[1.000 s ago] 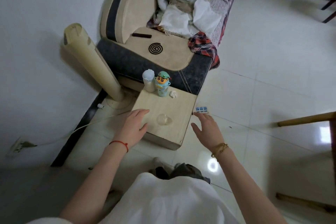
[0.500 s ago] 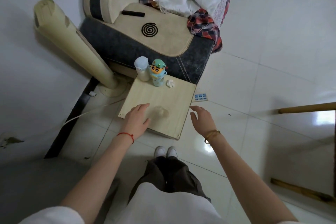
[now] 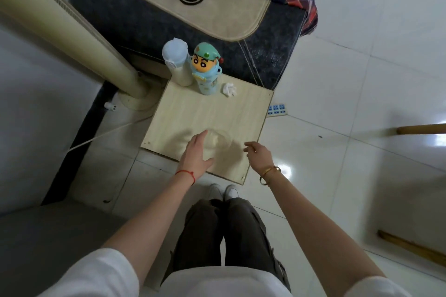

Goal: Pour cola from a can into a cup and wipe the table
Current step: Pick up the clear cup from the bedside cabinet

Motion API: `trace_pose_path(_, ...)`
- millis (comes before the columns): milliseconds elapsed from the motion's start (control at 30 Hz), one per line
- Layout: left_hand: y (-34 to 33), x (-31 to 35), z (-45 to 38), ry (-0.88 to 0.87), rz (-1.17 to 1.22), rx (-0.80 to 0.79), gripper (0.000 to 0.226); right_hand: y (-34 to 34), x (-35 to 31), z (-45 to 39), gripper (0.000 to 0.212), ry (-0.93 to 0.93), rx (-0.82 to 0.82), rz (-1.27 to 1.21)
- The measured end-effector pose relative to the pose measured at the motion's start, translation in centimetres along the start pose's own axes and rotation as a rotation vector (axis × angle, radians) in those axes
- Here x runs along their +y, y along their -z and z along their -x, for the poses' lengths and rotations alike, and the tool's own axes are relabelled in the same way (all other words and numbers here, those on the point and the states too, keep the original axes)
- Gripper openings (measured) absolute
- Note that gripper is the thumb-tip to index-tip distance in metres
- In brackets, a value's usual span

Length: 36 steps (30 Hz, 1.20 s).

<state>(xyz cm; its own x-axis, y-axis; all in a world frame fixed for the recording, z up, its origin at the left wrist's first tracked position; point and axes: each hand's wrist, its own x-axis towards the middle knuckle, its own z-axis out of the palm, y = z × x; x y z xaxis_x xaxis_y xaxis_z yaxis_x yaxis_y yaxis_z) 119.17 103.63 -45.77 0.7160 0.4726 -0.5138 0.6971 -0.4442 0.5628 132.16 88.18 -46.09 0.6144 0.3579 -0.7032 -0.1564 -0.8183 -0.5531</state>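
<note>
Left hand (image 3: pixel 196 152): fingers straight, touching the clear cup (image 3: pixel 218 140), centre frame.
Right hand (image 3: pixel 259 154): loosely curled, empty, right of cup.
Advice: steady the cup before pouring.

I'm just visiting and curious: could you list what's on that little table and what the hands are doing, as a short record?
table: small, light wood
cup: clear, near front edge
left hand: open, beside the cup
right hand: open, right of the cup, holding nothing
back edge: white bottle, cartoon bottle, crumpled tissue
cola can: not seen
</note>
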Motion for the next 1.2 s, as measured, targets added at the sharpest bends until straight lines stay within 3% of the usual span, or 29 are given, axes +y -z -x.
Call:
trace_pose_path(200,-4.3,-2.4,-3.6,-0.018,0.124,0.097,0.095,-3.0,1.2,-4.3,0.034,0.047,0.004,-0.072)
trace_pose_path(500,-4.8,-2.4,-4.2,-0.070,0.273,0.169,0.080,-4.4,0.8,-5.0,0.030,0.042,-0.019,-0.169)
trace_pose_path(1200,8.8,9.1,10.6,-0.281,0.265,0.097,0.077,4.0,-7.6,15.1,0.028,-0.012,0.017,-0.486)
